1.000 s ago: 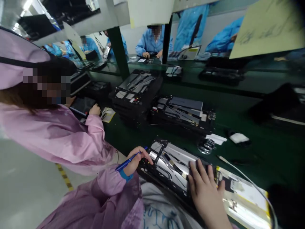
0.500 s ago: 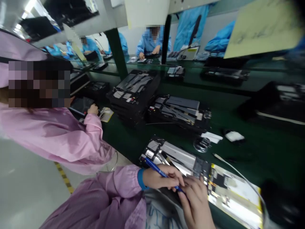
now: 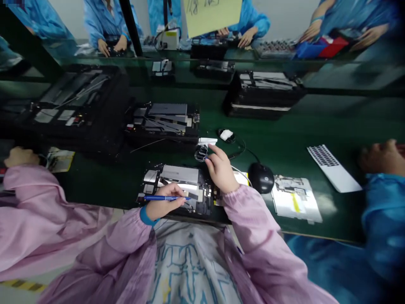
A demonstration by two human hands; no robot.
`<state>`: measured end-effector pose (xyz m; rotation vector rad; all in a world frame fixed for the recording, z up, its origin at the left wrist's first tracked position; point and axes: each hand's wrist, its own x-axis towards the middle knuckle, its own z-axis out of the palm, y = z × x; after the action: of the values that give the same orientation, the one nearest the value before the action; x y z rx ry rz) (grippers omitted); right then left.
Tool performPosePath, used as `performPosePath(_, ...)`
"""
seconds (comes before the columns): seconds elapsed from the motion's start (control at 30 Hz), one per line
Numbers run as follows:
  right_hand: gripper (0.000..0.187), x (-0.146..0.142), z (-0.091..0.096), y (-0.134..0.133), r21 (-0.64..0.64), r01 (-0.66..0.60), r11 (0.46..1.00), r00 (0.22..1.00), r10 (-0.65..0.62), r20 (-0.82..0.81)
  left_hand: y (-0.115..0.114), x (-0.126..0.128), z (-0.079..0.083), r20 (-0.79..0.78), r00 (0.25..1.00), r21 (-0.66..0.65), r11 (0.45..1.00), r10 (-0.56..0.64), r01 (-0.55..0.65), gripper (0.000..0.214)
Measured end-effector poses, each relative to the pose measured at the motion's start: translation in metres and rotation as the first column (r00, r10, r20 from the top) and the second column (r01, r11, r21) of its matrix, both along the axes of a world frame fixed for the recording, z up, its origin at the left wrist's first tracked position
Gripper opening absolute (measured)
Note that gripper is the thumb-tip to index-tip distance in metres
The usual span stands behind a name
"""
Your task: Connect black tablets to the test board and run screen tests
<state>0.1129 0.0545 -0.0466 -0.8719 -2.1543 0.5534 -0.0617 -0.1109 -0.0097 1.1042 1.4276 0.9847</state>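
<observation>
My left hand (image 3: 164, 202) is closed around a slim blue pen-shaped tool (image 3: 158, 197), held nearly level over an opened tablet (image 3: 180, 172). The tablet lies flat in front of me, its silver battery, flat cables and circuit board bare. Beyond its right end, my right hand (image 3: 223, 171) reaches to a small round clear dish (image 3: 201, 153) with dark pieces in it. Its index finger and thumb are apart at the dish's right edge, and I see nothing held between them. A white paper strip (image 3: 208, 140) lies just behind the dish.
Stacked opened tablets stand at the left (image 3: 82, 97), centre (image 3: 167, 116) and back right (image 3: 262, 90). A black mouse (image 3: 261, 177), silver panel (image 3: 297, 198) and white perforated strip (image 3: 333, 169) lie right. Co-workers' sleeves flank me in pink (image 3: 38, 185) and blue (image 3: 384, 211).
My view has swung right. My right hand has left the tablet and gone forward to the clear dish. My left hand still grips the blue tool, now more level over the tablet.
</observation>
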Motion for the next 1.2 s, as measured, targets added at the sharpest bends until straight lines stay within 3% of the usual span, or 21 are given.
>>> performPosePath(0.13,0.022,-0.017,-0.015,0.015,-0.043,-0.009,0.999,0.995,0.014,0.096,0.005,0.005,-0.008,-0.208,0.978,0.049,0.998,-0.016,0.027,0.018)
performPosePath(0.33,0.023,-0.01,-0.023,0.017,-0.108,0.003,0.994,0.991,0.011,0.134,0.01,0.009,-0.006,-0.35,0.929,0.097,0.982,-0.118,0.161,0.018)
performPosePath(0.6,0.024,-0.005,-0.026,0.017,-0.034,-0.153,0.988,0.988,0.152,-0.039,0.014,0.018,-0.011,-0.352,0.916,0.126,0.96,-0.192,0.249,0.014)
performPosePath(0.87,0.026,-0.005,-0.023,0.015,-0.027,-0.101,0.994,0.99,0.098,-0.102,0.017,0.021,-0.013,-0.32,0.914,0.1,0.951,-0.249,0.294,0.014)
performPosePath(0.93,0.024,-0.005,-0.013,0.006,-0.006,-0.074,0.997,0.99,0.073,-0.122,0.015,0.018,-0.014,-0.268,0.939,0.12,0.959,-0.216,0.255,0.014)
performPosePath(1.0,0.021,-0.004,0.0,-0.01,-0.006,-0.083,0.997,0.987,0.081,-0.135,0.013,0.012,-0.013,-0.16,0.982,0.168,0.977,-0.1,0.127,0.016)
performPosePath(1.1,0.017,0.003,0.015,-0.043,-0.076,-0.208,0.975,0.971,0.196,-0.139,0.008,-0.003,-0.005,0.049,0.997,0.193,0.978,0.066,-0.074,0.022)
performPosePath(1.2,0.016,0.013,0.017,-0.07,-0.177,-0.254,0.951,0.962,0.23,-0.146,0.003,-0.011,0.006,0.149,0.987,0.136,0.988,0.056,-0.076,0.022)
